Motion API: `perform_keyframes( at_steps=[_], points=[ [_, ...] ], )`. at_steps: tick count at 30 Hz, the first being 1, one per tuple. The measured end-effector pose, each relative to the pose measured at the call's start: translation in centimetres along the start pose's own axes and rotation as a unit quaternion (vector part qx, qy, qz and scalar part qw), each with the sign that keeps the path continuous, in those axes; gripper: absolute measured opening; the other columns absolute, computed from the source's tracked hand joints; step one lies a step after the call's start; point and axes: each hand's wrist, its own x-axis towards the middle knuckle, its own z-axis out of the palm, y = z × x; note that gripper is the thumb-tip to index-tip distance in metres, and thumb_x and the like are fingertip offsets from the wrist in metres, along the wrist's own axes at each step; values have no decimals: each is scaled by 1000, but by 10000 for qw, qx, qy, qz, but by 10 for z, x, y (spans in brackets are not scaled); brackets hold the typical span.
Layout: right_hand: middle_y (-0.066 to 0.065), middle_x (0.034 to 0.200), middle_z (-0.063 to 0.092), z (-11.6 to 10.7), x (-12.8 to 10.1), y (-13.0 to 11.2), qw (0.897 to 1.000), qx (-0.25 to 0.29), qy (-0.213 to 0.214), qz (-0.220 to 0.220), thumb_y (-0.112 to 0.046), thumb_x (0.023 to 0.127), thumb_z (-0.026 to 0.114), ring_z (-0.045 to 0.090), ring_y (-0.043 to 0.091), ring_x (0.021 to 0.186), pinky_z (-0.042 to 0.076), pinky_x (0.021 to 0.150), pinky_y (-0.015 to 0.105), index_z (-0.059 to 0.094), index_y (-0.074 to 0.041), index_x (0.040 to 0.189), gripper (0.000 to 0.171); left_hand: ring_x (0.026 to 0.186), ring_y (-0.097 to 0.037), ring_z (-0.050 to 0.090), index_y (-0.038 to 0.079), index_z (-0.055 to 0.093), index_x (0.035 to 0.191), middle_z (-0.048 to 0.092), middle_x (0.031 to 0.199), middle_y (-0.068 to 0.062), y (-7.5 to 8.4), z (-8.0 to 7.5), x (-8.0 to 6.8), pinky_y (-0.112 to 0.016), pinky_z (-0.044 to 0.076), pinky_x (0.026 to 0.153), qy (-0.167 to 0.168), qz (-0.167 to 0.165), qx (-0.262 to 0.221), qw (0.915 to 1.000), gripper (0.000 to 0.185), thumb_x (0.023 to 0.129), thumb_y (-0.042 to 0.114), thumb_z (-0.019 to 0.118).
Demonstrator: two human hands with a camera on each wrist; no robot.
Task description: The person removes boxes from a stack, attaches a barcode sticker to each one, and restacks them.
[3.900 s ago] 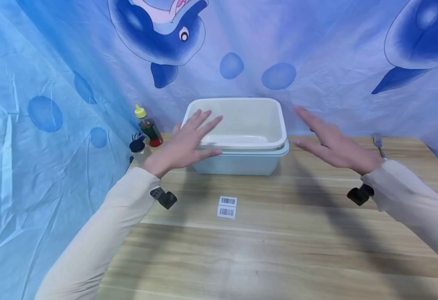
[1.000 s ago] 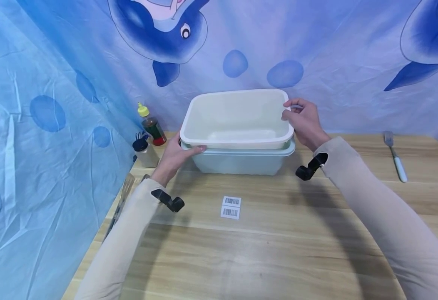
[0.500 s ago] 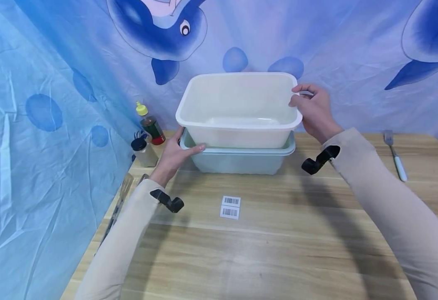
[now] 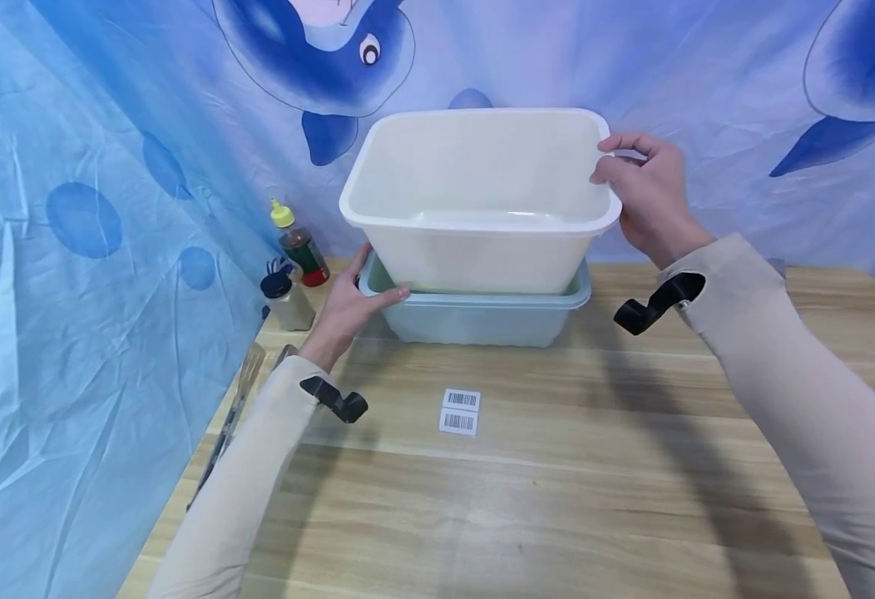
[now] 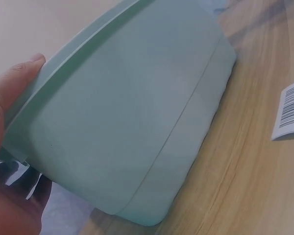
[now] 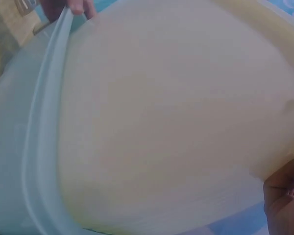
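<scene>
1. Cream plastic tub (image 4: 475, 191) raised and tipped slightly, its base partly inside the pale green tub (image 4: 482, 316) on the wooden table (image 4: 557, 482).
2. Right hand (image 4: 650, 200) curled over the cream tub's right rim, thumb inside, fingers wrapped round the outer edge.
3. Left hand (image 4: 348, 308) clasped on the left end of the green tub, thumb laid on its rim, the other fingers hidden behind the wall; in the left wrist view, thumb tip (image 5: 32, 61) pressed against the rim.
4. Green tub flat on the table near the back edge, in front of the blue dolphin cloth (image 4: 108, 125).
5. Sauce bottle (image 4: 299, 245) with a yellow cap and a small black-capped jar (image 4: 284, 299) just left of the tubs.
6. Barcode sticker (image 4: 460, 412) on the table in front of the tubs.
7. Spatula (image 4: 231, 416) at the table's left edge, near the left sleeve.
</scene>
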Motion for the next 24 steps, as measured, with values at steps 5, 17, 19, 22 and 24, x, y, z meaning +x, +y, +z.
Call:
perform_keyframes(
  at_steps=[5, 17, 19, 22, 24],
  points=[
    [9, 92, 66, -4, -4, -12, 9999, 169, -13, -13, 9, 80, 58, 60, 21, 75, 55, 55, 25, 62, -4, 96, 20, 148, -24, 21, 38, 16, 153, 23, 161, 2, -1, 1, 1, -58, 19, 118, -31, -3, 74, 10000, 102, 75, 45, 81],
    [8, 136, 47, -24, -9, -33, 9988, 463, -77, -141, 15, 80, 60, 57, 26, 106, 59, 64, 26, 64, -1, 97, 24, 143, -25, 29, 36, 16, 154, 29, 158, 0, -2, -3, 1, -54, 24, 118, -32, 189, -9, 9998, 102, 75, 43, 81],
    [8, 133, 47, -33, -10, -35, 9981, 580, -87, -173, 17, 79, 60, 58, 25, 106, 59, 64, 26, 64, 0, 97, 24, 142, -25, 29, 36, 16, 154, 28, 159, 0, -2, -3, 1, -54, 24, 118, -23, 163, 6, 9999, 102, 76, 43, 80],
    [8, 127, 51, -47, -10, -39, 9969, 758, -26, -207, 20, 79, 58, 62, 24, 101, 60, 63, 26, 64, 1, 96, 26, 142, -26, 29, 36, 15, 154, 27, 159, -1, -2, -3, 1, -54, 24, 118, -5, 120, 35, 9999, 101, 77, 41, 80],
    [8, 122, 54, -57, -9, -41, 9960, 857, 10, -243, 21, 79, 56, 66, 24, 95, 60, 61, 27, 64, 3, 96, 26, 142, -25, 29, 36, 16, 154, 27, 159, -2, -2, -3, 2, -53, 24, 118, 25, 88, 42, 9999, 101, 77, 41, 80]
  ],
)
